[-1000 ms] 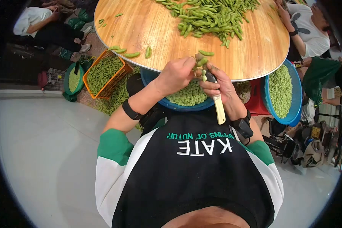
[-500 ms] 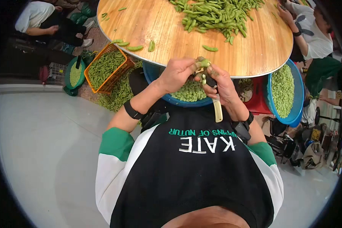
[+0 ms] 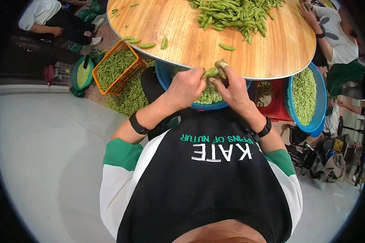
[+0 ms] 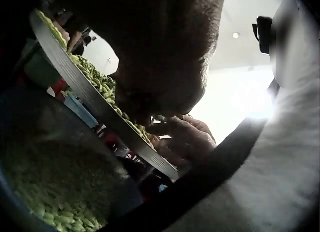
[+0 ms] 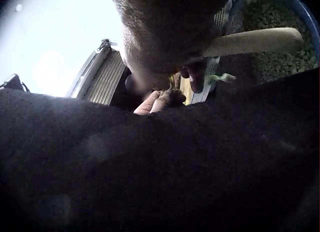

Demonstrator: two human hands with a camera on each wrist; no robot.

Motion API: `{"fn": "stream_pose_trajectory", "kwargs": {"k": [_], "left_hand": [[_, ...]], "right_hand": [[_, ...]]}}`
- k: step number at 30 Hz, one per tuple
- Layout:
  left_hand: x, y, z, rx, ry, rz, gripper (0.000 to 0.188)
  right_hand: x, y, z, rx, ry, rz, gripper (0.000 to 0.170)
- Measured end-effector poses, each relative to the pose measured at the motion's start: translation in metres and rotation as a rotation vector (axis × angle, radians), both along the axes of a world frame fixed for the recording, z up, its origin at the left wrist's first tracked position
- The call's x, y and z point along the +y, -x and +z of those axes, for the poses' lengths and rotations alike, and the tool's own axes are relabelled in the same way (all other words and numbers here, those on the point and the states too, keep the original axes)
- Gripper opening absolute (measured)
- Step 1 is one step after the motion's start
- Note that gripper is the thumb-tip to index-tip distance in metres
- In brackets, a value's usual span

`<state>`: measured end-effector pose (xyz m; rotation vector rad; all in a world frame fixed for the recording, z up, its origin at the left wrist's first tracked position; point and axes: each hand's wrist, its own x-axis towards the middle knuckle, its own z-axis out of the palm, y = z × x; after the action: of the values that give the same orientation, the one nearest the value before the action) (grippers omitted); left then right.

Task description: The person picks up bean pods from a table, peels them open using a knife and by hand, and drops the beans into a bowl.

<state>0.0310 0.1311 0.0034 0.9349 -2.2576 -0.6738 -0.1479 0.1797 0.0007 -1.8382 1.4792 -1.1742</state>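
Over the table's near edge, my left hand pinches a green soybean pod between thumb and fingers. My right hand meets it from the other side, thumb and finger at the pod's end. That hand also grips a knife, whose pale handle juts from the palm in the right wrist view; the head view hides it beneath the hand. Below both hands sits a blue basin with shelled green beans. One loose pod lies on the table just beyond the fingers.
A pile of pods covers the far part of the round wooden table. To the left stands an orange crate of pods, with more on the floor. Another blue basin of beans is at right. Other people sit around.
The hands have tilted and drawn together at the pod, and the knife handle has swung out of the head view. The pale beans showing between the hands are no longer seen there.
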Motion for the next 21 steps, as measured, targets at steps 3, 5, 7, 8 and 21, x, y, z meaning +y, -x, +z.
{"fn": "stream_pose_trajectory", "kwargs": {"k": [3,5,7,8,21], "left_hand": [[0.004,0.002,0.003,0.035,-0.006,-0.045,0.009],[0.006,0.0,0.006,0.045,-0.006,-0.069,0.009],[0.011,-0.006,0.008,-0.066,0.014,-0.064,0.006],[0.01,-0.012,0.01,-0.069,0.015,-0.067,0.006],[-0.076,0.017,0.033,-0.092,0.289,0.032,0.017]], "right_hand": [[-0.006,0.0,-0.011,0.012,0.069,0.037,0.029],[-0.009,0.003,-0.017,0.006,-0.028,0.041,0.02],[-0.012,0.002,-0.015,0.042,0.032,0.081,0.018],[-0.011,0.002,-0.015,0.077,0.085,0.118,0.016],[-0.007,0.029,-0.002,0.067,-0.01,0.316,0.03]]}}
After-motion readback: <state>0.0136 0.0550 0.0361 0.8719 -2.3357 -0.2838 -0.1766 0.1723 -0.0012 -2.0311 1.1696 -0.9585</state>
